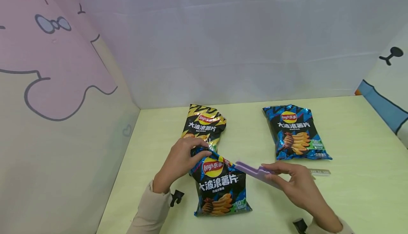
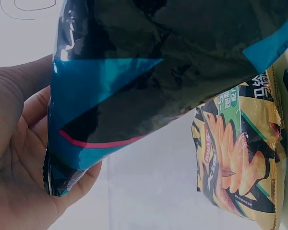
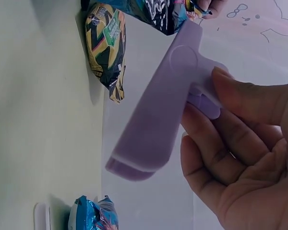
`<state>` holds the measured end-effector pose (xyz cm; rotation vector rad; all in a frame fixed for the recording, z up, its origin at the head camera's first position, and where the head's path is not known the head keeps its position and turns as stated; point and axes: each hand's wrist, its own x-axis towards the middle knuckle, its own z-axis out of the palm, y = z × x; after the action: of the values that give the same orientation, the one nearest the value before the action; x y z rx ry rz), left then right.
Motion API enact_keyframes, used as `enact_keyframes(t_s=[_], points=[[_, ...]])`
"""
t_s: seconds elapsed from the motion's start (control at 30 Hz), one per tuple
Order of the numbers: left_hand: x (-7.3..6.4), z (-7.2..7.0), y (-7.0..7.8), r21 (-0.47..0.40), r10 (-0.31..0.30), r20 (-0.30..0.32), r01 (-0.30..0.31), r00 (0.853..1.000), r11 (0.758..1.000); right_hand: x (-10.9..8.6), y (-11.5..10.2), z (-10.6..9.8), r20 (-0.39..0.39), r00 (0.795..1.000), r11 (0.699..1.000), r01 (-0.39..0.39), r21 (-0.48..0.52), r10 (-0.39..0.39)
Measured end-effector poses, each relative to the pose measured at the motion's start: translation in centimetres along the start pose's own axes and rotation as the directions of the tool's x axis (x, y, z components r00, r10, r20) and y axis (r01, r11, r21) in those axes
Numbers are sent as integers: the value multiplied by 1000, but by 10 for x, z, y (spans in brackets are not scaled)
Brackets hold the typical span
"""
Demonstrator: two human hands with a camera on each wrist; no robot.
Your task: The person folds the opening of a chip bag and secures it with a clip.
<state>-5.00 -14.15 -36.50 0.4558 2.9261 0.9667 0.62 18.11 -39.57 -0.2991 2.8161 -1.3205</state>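
My left hand (image 1: 182, 159) pinches the top left corner of a blue-and-black Lay's chip bag (image 1: 220, 189) near the front of the table. The bag's top edge slants down to the right and looks folded over. In the left wrist view, the bag (image 2: 110, 96) covers part of that hand. Between thumb and fingers, my right hand (image 1: 299, 184) holds a purple bag clip (image 1: 256, 173). One end of the clip meets the bag's top right corner in the head view. The right wrist view shows the clip (image 3: 153, 110) lengthwise, with a small tab by the thumb.
A yellow-and-black chip bag (image 1: 204, 120) lies just behind the held one. Another blue-and-black bag (image 1: 296, 133) lies at the back right. A pale strip with marks (image 1: 320, 172) sticks out beside the right hand. Printed walls (image 1: 223, 50) border the table.
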Motion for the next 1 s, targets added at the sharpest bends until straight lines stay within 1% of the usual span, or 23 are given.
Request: enact_keyframes(t_s=[0.17,0.3,0.5,0.7,0.87,1.0], points=[[1,0,1,-1,16,-2,-16,1000,1000,0,0,4,-1,1000,1000,-1,18,1],[1,0,1,-4,17,2,-17,1000,1000,2,-1,8,2,1000,999,8,44,-8],[2,0,3,-28,30,17,-29,999,999,8,-4,10,40,999,994,30,107,-34],[2,0,5,-51,4,34,-2,999,999,12,-5,15,63,996,985,57,163,-68],[2,1,7,-82,-18,25,20,1000,996,16,-9,21,70,995,978,52,201,-68],[2,1,7,-104,-1,21,3,1000,995,20,-14,24,78,996,975,28,219,-46]])
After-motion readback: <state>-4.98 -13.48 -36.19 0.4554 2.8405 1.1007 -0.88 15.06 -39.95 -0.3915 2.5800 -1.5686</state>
